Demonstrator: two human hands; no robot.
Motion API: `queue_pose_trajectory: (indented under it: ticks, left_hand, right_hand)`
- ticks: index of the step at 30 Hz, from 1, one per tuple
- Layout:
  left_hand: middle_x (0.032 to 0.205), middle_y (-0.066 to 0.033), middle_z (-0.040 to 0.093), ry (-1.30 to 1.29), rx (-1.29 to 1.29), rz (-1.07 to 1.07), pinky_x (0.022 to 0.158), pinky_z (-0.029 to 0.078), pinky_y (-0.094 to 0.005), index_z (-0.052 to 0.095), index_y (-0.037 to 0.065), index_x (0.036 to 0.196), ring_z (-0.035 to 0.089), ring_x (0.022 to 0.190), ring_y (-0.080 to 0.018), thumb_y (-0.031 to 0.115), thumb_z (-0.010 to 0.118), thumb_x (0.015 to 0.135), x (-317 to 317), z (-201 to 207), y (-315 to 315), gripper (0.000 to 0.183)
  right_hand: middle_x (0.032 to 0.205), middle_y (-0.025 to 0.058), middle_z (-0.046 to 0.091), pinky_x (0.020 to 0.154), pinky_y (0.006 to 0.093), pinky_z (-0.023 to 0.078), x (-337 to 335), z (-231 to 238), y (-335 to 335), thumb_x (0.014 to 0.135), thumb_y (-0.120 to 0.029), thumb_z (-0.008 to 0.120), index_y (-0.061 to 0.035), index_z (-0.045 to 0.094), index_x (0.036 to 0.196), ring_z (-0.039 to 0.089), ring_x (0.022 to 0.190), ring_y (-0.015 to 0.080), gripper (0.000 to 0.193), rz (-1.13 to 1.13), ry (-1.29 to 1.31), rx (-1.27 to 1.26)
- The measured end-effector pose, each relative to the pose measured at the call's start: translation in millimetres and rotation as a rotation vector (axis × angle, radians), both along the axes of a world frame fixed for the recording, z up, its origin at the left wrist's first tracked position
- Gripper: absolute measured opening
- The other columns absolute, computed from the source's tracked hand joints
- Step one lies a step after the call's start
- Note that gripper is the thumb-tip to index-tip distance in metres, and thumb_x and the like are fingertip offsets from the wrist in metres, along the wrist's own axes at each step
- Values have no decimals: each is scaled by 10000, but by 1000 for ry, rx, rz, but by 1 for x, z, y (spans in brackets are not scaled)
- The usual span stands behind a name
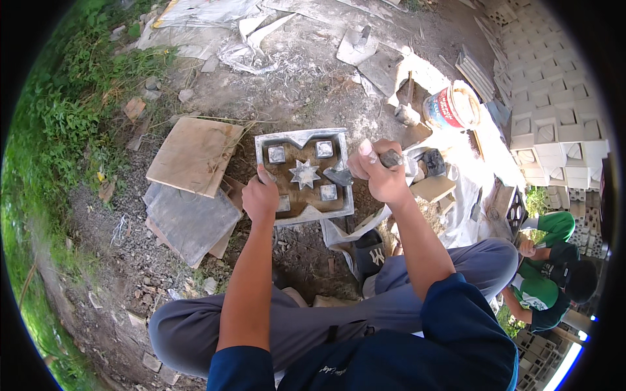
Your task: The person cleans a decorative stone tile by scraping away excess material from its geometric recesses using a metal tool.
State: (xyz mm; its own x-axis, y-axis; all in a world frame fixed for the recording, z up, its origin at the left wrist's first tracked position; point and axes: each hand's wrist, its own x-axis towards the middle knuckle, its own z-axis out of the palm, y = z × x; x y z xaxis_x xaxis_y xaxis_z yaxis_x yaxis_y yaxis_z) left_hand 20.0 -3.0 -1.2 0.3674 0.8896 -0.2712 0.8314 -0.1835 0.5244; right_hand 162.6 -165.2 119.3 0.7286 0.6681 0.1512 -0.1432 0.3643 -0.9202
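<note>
Clenched around a handle, the right hand [383, 174] has what looks like a small trowel [338, 176], thumb up, its dark blade reaching over the right side of the casting mould [272, 139]. Across on the far side, the left hand [261, 194] grasps the mould's left wall, thumb over the rim, fingertips out of sight.

And there's the mould, on the ground ahead of the knees, stacked boards [195, 156] just to its left: star-shaped core [304, 174] in the middle, square blocks toward the corners. Brown shows between them; fill or bare base, can't tell!

Looks like trowel work at the cavity, this step. Next move, I'd judge, calls for the left hand bracing the frame and a controlled blade, clear of those star points. Whether blade touches mould, can't tell.
</note>
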Motion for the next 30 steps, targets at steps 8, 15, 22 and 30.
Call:
queue_pose_trajectory:
  ticks: [8, 15, 22, 30]
  left_hand:
    - [891, -293, 687, 13, 24, 0, 797, 522, -564, 735, -11, 908, 655, 880, -486, 495, 326, 1023, 0, -4, 2, 661]
    - [856, -288, 686, 5, 18, 3, 790, 519, -560, 737, 0, 893, 654, 860, -486, 490, 327, 1024, 1, 2, 0, 652]
    - [831, -280, 681, 23, -14, -19, 776, 520, -557, 724, 7, 850, 647, 845, -491, 467, 333, 1026, 5, -5, 2, 629]
    - [814, -278, 675, -7, 5, 21, 764, 516, -554, 713, 6, 832, 644, 829, -490, 455, 338, 1028, 3, -7, 7, 617]
  right_hand:
    - [646, 31, 523, 522, 288, 386, 15, -12, -19, 938, -90, 679, -26, 535, 801, 489, 561, 102, 209, 128, -194, -72]
    - [695, 61, 592, 614, 331, 428, 23, -15, -20, 870, -53, 746, -43, 634, 873, 565, 634, 183, 112, 294, -537, -201]
    - [513, 54, 399, 437, 318, 249, 20, 14, -12, 895, -367, 723, -23, 497, 590, 355, 443, 163, 512, 488, -338, 1]
    - [463, 29, 280, 401, 292, 174, 20, 32, 2, 898, -766, 363, -87, 279, 490, 236, 391, 157, 797, 478, -285, -2]
